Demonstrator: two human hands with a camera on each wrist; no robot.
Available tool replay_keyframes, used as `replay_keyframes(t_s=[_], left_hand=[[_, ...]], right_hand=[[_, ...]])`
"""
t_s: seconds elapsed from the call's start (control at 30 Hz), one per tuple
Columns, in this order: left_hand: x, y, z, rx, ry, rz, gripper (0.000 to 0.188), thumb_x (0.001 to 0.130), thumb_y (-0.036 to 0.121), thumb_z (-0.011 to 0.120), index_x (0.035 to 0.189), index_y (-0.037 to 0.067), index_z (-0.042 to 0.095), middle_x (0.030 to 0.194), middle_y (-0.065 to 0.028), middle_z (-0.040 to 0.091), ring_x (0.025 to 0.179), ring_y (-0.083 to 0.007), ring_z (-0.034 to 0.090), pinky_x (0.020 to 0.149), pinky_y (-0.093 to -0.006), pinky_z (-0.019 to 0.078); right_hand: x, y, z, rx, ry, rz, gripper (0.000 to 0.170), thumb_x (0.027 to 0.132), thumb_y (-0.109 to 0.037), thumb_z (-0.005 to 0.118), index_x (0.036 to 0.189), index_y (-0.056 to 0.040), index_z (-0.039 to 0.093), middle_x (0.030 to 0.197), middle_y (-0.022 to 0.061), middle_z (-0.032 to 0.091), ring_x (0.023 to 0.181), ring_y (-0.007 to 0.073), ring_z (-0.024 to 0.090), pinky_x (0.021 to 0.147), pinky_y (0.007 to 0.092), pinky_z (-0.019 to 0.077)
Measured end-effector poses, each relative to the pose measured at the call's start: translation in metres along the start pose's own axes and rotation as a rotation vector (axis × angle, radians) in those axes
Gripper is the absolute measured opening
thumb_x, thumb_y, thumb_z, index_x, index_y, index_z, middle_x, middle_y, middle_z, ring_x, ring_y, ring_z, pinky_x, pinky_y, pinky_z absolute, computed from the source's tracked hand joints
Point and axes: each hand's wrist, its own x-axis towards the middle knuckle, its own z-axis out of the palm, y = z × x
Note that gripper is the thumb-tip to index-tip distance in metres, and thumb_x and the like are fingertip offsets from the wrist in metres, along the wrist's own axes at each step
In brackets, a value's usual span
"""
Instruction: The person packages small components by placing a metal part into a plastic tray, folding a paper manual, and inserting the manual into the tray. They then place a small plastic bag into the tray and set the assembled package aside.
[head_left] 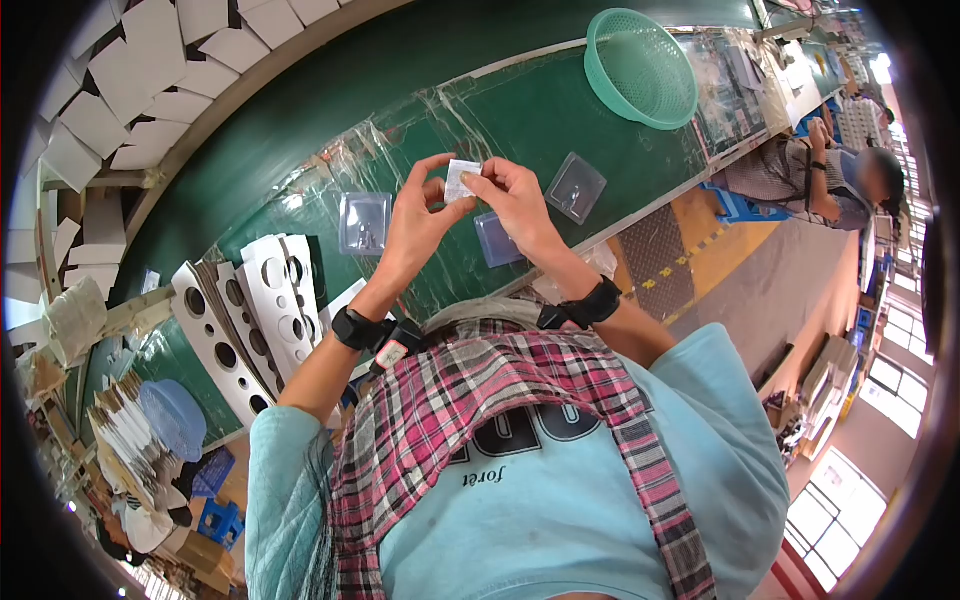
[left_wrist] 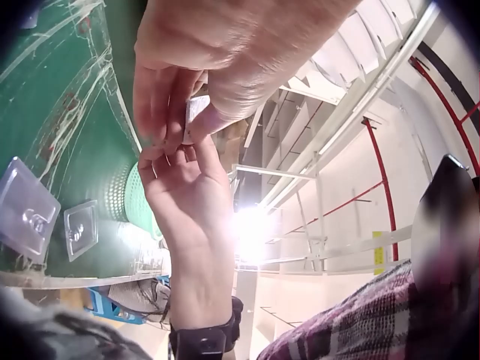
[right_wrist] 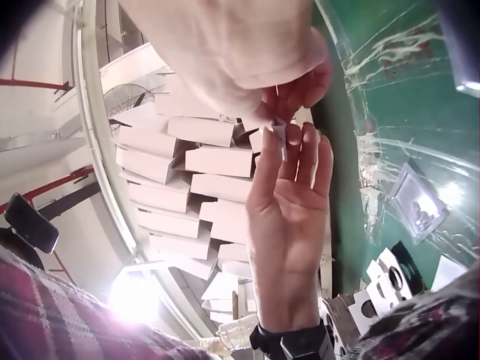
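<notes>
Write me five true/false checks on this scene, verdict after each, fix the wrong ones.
1. The left grip and right grip both hold a small white slip. True.
2. The green basket is on the person's left. False: it is on the right.
3. White panels with round holes are on the person's left. True.
4. Only one clear plastic case is on the green table. False: the head view shows three.
5. Both wrists wear black bands. True.
</notes>
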Motion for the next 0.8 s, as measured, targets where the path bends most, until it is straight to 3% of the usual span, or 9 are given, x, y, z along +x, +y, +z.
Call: replay_keyframes(t_s=[0.13,0.27,0.3,0.4,0.5,0.67,0.8], left_hand=[[-0.004,-0.009,0.006,0.095,0.038,0.043,0.051,0.082,0.002,0.063,0.129,0.005,0.043,0.088,-0.0070,0.062,0.078,-0.0109,0.058,0.068,-0.0247,0.0486],[-0.009,-0.028,0.008,0.106,0.049,0.101,0.055,0.084,0.003,0.062,0.133,0.002,0.037,0.104,-0.0060,0.058,0.091,-0.0110,0.057,0.077,-0.0222,0.0466],[-0.006,-0.032,0.005,0.050,0.031,0.054,0.051,0.084,0.003,0.064,0.130,0.000,0.042,0.110,-0.0099,0.058,0.094,-0.0136,0.057,0.080,-0.0255,0.0480],[0.001,-0.029,0.002,-0.124,0.059,-0.057,0.034,0.088,0.008,0.061,0.118,-0.002,0.050,0.096,-0.0074,0.061,0.083,-0.0106,0.057,0.071,-0.0238,0.0480],[0.009,-0.022,-0.007,-0.037,0.013,-0.065,0.015,0.091,0.015,0.059,0.086,0.002,0.054,0.078,-0.0028,0.059,0.069,-0.0080,0.056,0.059,-0.0231,0.0469],[0.011,-0.018,-0.005,-0.037,0.023,-0.054,0.015,0.090,0.014,0.062,0.083,0.003,0.054,0.069,-0.0025,0.058,0.057,-0.0088,0.054,0.053,-0.0218,0.0441],[0.007,-0.018,0.005,-0.191,0.045,-0.075,0.016,0.091,0.014,0.061,0.082,0.002,0.055,0.070,-0.0027,0.058,0.057,-0.0093,0.054,0.053,-0.0220,0.0441]], right_hand=[[-0.002,0.004,0.004,-0.088,0.069,-0.018,0.027,0.081,-0.021,0.066,0.074,0.0028,0.056,0.065,0.0020,0.054,0.062,0.0063,0.046,0.054,0.0253,0.0386],[-0.012,0.017,0.012,-0.194,0.161,-0.166,0.029,0.081,-0.023,0.064,0.074,0.0017,0.052,0.064,0.0092,0.049,0.061,0.0151,0.046,0.056,0.0341,0.0401],[-0.011,0.016,0.007,-0.240,0.099,-0.058,0.019,0.082,-0.017,0.064,0.080,0.0012,0.058,0.070,0.0046,0.056,0.067,0.0090,0.049,0.060,0.0287,0.0434],[-0.007,0.012,0.004,-0.232,0.128,-0.200,0.024,0.082,-0.019,0.064,0.082,0.0028,0.056,0.069,0.0151,0.058,0.061,0.0173,0.053,0.056,0.0335,0.0430],[-0.004,0.006,-0.006,-0.293,0.076,-0.274,0.025,0.084,-0.021,0.064,0.084,0.0025,0.055,0.068,0.0142,0.056,0.059,0.0173,0.051,0.054,0.0327,0.0413],[-0.010,-0.004,-0.007,-0.238,0.033,-0.219,0.025,0.087,-0.022,0.061,0.089,0.0018,0.054,0.070,0.0097,0.058,0.059,0.0153,0.051,0.054,0.0319,0.0409],[-0.021,-0.015,-0.010,-0.123,-0.044,-0.140,0.021,0.092,-0.018,0.055,0.095,0.0017,0.052,0.072,0.0080,0.059,0.056,0.0130,0.055,0.051,0.0294,0.0422]])
